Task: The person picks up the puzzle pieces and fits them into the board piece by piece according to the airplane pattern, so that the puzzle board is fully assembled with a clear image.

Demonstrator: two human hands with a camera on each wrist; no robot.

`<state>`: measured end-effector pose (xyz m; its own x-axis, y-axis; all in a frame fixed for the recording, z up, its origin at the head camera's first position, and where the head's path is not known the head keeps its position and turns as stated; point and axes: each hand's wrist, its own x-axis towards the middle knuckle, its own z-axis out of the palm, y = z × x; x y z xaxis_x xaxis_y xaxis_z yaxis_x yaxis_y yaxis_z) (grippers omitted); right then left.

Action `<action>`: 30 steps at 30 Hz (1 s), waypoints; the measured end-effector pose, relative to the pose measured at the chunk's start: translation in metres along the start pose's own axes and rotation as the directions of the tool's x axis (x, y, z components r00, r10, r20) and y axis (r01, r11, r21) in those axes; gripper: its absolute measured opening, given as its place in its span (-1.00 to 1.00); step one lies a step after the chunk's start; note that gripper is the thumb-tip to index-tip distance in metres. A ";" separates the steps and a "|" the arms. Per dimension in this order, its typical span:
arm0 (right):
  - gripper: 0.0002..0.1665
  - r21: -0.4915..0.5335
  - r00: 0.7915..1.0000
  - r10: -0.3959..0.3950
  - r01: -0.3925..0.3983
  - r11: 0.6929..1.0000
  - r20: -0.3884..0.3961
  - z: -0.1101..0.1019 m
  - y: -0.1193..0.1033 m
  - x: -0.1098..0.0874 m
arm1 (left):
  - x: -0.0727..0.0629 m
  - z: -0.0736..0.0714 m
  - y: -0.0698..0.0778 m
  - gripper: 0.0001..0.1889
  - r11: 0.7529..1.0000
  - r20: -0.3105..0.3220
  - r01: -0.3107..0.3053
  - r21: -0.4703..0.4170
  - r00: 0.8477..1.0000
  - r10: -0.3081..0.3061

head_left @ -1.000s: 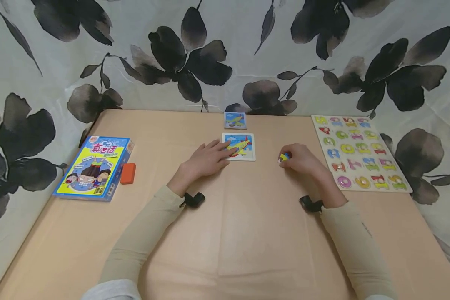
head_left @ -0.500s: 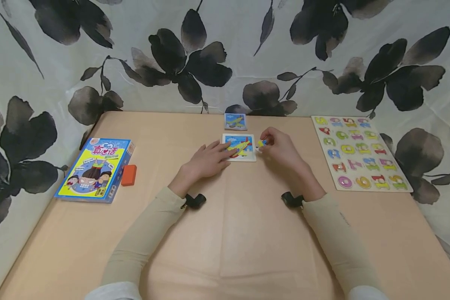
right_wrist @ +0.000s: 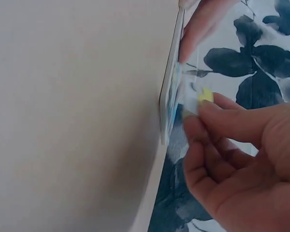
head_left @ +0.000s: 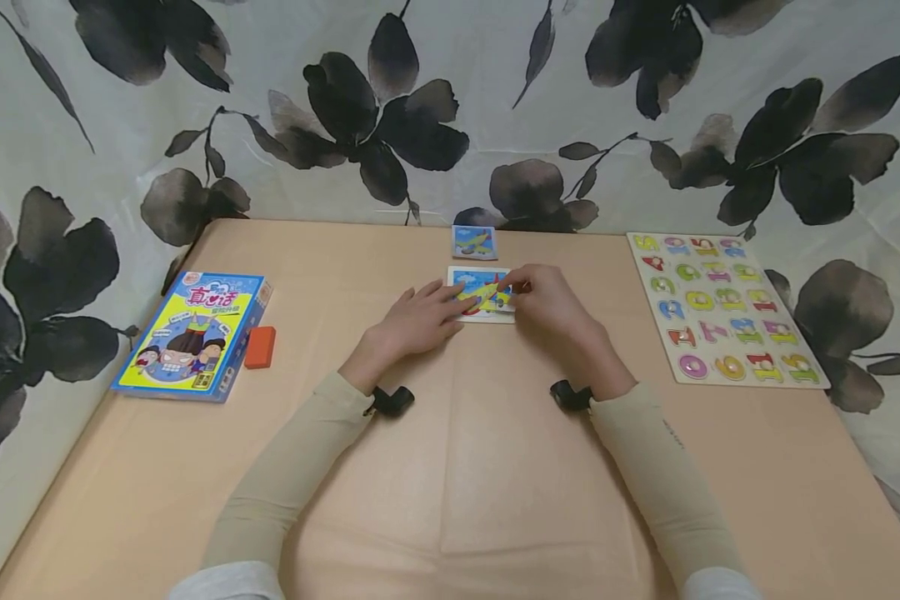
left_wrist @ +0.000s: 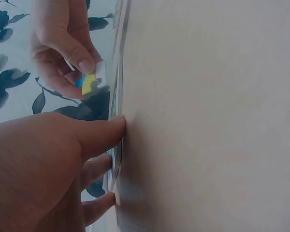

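A small jigsaw puzzle with a yellow and red plane on blue sits in a white-bordered frame at the table's far middle. My left hand rests on its left side, fingers extended; in the left wrist view its thumb touches the frame's edge. Over the puzzle's right side, my right hand pinches a puzzle piece between thumb and fingers. That piece, white, yellow and some blue, is held just off the surface. The fingers mostly hide it in the head view.
Behind the puzzle lies a smaller picture card of a similar plane. A blue and yellow box stands at left beside an orange-red block. To the right is a white board with colourful figures. A floral cloth hangs behind the table.
My right hand has moved left with the puzzle piece, from the table beside the puzzle to over its right side. The left hand has stayed on the puzzle.
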<state>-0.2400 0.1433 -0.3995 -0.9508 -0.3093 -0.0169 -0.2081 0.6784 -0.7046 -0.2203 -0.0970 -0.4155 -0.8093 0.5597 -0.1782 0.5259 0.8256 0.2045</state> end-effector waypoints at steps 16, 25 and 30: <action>-0.94 -0.084 0.997 0.057 -0.061 0.995 -0.044 0.014 -0.009 0.001 | -0.002 -0.002 0.001 -0.45 1.000 -0.005 0.005 -0.030 1.000 -0.005; -0.93 -0.166 0.994 0.098 -0.105 0.981 -0.052 0.022 -0.013 0.002 | -0.002 -0.001 0.001 -0.45 0.999 -0.019 0.004 -0.034 1.000 -0.004; -0.91 -0.159 0.995 0.098 -0.102 0.982 -0.032 0.023 -0.009 0.001 | -0.001 -0.001 0.002 -0.46 0.999 -0.021 0.003 -0.044 1.000 -0.004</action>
<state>-0.2341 0.1219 -0.4093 -0.9735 -0.2198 -0.0627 -0.1442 0.8035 -0.5776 -0.2184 -0.0961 -0.4140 -0.8165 0.5551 -0.1588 0.5118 0.8232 0.2458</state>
